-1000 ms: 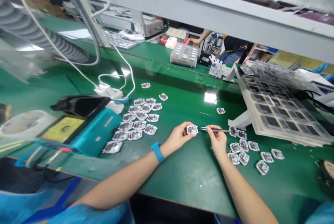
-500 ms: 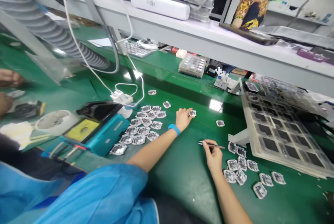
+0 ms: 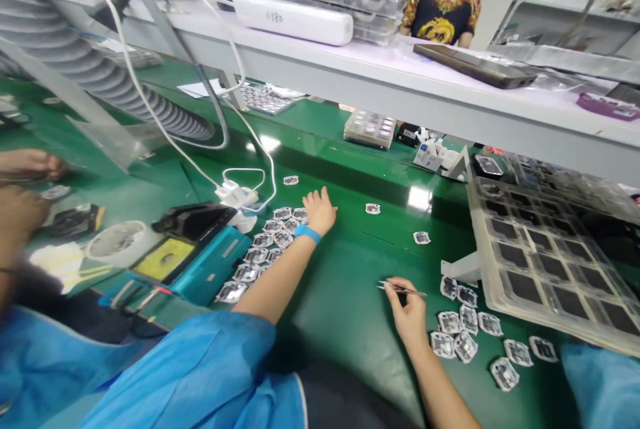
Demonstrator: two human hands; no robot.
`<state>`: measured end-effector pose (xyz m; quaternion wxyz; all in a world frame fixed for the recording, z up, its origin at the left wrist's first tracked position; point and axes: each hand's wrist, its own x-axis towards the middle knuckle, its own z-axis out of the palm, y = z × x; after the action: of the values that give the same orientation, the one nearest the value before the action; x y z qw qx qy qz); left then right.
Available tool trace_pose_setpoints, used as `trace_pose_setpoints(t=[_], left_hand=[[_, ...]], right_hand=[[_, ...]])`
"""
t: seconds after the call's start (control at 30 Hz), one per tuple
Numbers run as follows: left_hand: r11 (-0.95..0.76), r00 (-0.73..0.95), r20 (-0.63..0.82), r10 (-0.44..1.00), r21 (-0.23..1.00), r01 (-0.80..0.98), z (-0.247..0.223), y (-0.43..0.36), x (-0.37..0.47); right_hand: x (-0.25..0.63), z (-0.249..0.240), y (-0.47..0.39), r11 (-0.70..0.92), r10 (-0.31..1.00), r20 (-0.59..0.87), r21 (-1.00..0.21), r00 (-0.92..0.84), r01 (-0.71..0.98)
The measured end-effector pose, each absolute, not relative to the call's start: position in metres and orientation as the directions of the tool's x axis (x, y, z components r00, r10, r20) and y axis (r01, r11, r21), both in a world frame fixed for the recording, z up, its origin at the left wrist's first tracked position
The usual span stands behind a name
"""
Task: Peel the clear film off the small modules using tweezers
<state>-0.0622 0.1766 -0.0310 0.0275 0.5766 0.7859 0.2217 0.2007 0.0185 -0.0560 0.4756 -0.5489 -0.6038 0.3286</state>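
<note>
My left hand (image 3: 320, 211), with a blue wristband (image 3: 307, 235), is stretched over the green table with its fingers apart, at the far right corner of a cluster of small white-framed electronic parts (image 3: 263, 240). Whether a part lies beneath its fingers is hidden. To the right of it, a single white-framed part (image 3: 373, 209) rests on the table, apart from the hand. My right hand (image 3: 409, 312) is closed on metal tweezers (image 3: 400, 287), whose tips point left above the bare table. Beside that hand lies another group of similar parts (image 3: 450, 322).
A stack of clear compartment trays (image 3: 545, 262) stands at the right. On the left are a teal soldering station (image 3: 215, 262), a white bowl (image 3: 117, 239) and a neighbour's hands (image 3: 33, 165). A shelf (image 3: 370, 62) crosses above the table; a person (image 3: 445, 5) is behind it.
My left hand has let go of the single part, leaving it on the table, and has moved left with fingers spread. My right hand still holds the tweezers. A blue sleeve has appeared at lower right.
</note>
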Motion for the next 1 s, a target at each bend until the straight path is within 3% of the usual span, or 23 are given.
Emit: trace_pose_setpoints(t=[0.23,0.5,0.6,0.77,1.0], left_hand=[[0.234,-0.298,0.178,0.938,0.312,0.921,-0.041,0.189,-0.094],[0.1,-0.2,0.221,0.955,0.396,0.913,-0.024,0.195,-0.101],[-0.059,-0.062,0.253,0.965,0.443,0.894,-0.018,0.18,-0.063],[-0.391,0.331,0.209,0.92,0.525,0.756,-0.025,0.13,0.037],[-0.447,0.44,0.161,0.883,0.572,0.687,-0.032,0.114,0.093]], right_hand=[[0.199,-0.056,0.019,0.204,0.971,0.234,-0.914,0.046,0.352],[0.197,-0.05,0.017,0.226,0.965,0.26,-0.903,0.046,0.365],[0.196,-0.049,0.016,0.246,0.955,0.289,-0.898,0.067,0.365],[0.194,-0.043,0.009,0.298,0.929,0.358,-0.874,0.095,0.383],[0.185,-0.02,-0.008,0.425,0.894,0.44,-0.776,-0.084,0.466]])
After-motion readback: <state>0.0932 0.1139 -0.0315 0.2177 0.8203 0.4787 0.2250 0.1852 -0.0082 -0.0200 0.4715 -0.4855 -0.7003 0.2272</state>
